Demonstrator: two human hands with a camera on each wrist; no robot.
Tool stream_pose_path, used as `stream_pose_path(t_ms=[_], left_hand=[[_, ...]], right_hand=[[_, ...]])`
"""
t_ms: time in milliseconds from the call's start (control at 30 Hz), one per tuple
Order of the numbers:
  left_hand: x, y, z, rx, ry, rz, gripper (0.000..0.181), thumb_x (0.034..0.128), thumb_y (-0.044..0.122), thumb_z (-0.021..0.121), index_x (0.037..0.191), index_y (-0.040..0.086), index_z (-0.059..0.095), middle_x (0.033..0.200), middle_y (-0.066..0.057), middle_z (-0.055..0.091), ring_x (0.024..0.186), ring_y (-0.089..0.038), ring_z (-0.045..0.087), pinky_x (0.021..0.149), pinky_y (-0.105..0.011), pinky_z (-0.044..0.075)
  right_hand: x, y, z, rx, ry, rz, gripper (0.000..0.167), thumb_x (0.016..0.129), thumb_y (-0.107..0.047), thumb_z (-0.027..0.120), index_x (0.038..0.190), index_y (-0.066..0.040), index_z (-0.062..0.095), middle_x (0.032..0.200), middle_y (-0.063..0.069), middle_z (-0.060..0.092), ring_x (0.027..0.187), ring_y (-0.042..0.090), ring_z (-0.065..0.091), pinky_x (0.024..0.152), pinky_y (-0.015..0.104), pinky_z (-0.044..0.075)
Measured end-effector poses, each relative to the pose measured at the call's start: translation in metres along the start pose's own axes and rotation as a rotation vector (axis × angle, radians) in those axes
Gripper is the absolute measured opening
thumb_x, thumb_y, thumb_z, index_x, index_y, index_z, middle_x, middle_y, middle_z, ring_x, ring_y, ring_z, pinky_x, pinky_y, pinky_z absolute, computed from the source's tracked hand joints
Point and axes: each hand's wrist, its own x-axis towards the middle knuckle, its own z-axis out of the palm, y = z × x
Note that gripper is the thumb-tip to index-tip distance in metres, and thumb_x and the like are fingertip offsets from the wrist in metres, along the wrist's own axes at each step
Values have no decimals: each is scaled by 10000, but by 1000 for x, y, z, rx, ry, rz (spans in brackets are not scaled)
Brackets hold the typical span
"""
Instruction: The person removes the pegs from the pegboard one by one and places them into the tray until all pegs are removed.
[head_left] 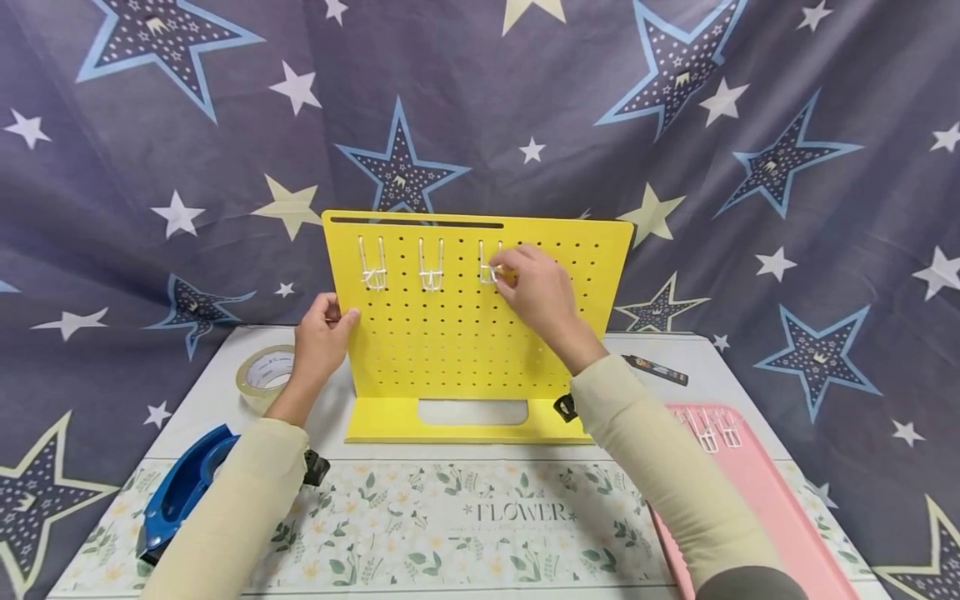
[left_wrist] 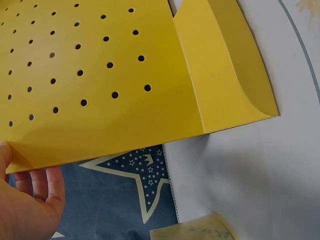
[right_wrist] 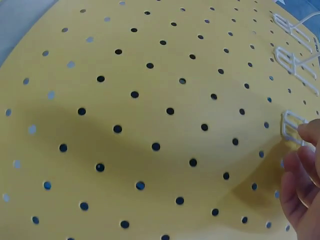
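A yellow pegboard [head_left: 427, 342] stands upright on its base. Two white wire hooks [head_left: 373, 277] [head_left: 431, 279] hang near its top left. My right hand [head_left: 542, 293] pinches a third white hook [head_left: 487, 272] against the board, right of those two; the right wrist view shows this hook [right_wrist: 292, 127] at the fingertips of the hand [right_wrist: 302, 185]. My left hand [head_left: 321, 342] grips the board's left edge, thumb in front and fingers behind, as the left wrist view shows of the hand [left_wrist: 32, 202] and board [left_wrist: 95, 120].
A tape roll [head_left: 266, 375] and a blue tape dispenser [head_left: 176, 492] are at the left. On the right, a pink tray [head_left: 772, 500] holds several white hooks [head_left: 716, 432], with a dark cutter-like item [head_left: 656, 369] behind it. A patterned curtain [head_left: 480, 108] hangs behind the table.
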Motion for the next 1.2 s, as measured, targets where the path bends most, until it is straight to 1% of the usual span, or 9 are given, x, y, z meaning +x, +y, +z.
stream_pose_path(t_ms=[200, 367, 600, 833, 1067, 1200], left_hand=[[0, 0, 1, 7, 1, -3, 271, 1016, 228, 632, 1205, 44, 567, 1047, -146, 632, 928, -231, 589, 777, -242, 450], [0, -1, 2, 6, 2, -9, 269, 1017, 225, 631, 1205, 45, 567, 1042, -142, 627, 924, -232, 585, 780, -258, 452], [0, -1, 2, 4, 12, -2, 265, 1012, 219, 638, 1197, 41, 572, 1031, -146, 632, 920, -231, 589, 790, -269, 454], [0, 0, 2, 1, 8, 0, 262, 1012, 216, 637, 1194, 41, 569, 1033, -147, 627, 921, -234, 589, 783, -266, 453], [1, 0, 2, 5, -1, 4, 261, 1015, 223, 631, 1194, 44, 569, 1036, -141, 626, 946, -238, 607, 800, -290, 455], [1, 0, 1, 7, -4, 1, 263, 1017, 225, 629, 1195, 42, 563, 1036, -140, 616, 951, -250, 605, 809, -310, 457]], right_hand=[[1, -4, 3, -4, 16, 40, 96, 927, -192, 745, 1021, -186, 763, 952, 6, 709, 773, 173, 659, 600, 312, 508], [1, -3, 7, -14, 42, 51, 83, 932, -200, 742, 1010, -194, 770, 949, -2, 712, 764, 171, 655, 586, 302, 498], [1, -4, 7, -14, 69, 32, 76, 937, -189, 735, 1001, -193, 774, 949, 7, 715, 768, 177, 644, 579, 312, 490], [-1, -5, 4, -7, 89, 10, 69, 939, -201, 729, 991, -195, 775, 930, 8, 710, 746, 180, 644, 590, 319, 495], [-2, -5, -1, -7, 127, -34, 54, 936, -199, 732, 969, -189, 774, 938, 13, 726, 736, 178, 652, 609, 320, 520], [-4, -4, -6, 15, 143, -58, 51, 931, -188, 734, 958, -177, 776, 936, 16, 729, 747, 177, 673, 630, 314, 533]])
